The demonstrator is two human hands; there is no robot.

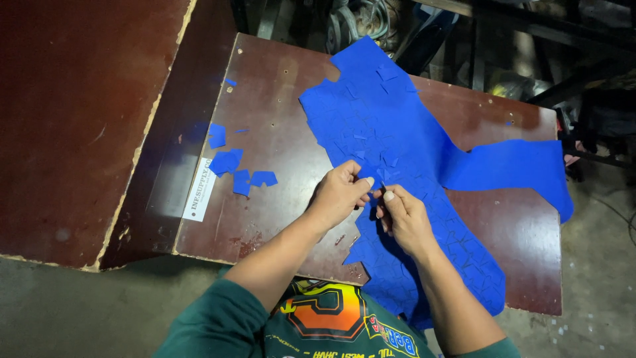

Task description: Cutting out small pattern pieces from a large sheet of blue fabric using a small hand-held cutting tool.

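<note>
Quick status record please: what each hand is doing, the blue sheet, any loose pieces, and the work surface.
Left hand: fingers pinching a small bit at the blue sheet
Right hand: fingers pinched close beside the left, on the same spot
Blue sheet: flat, scored with many small cut shapes, overhanging the near edge
Loose blue pieces: left of the sheet
Surface: dark red-brown board

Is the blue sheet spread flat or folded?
Spread flat: the blue sheet lies open across the table, one end hanging off its near edge.
</note>
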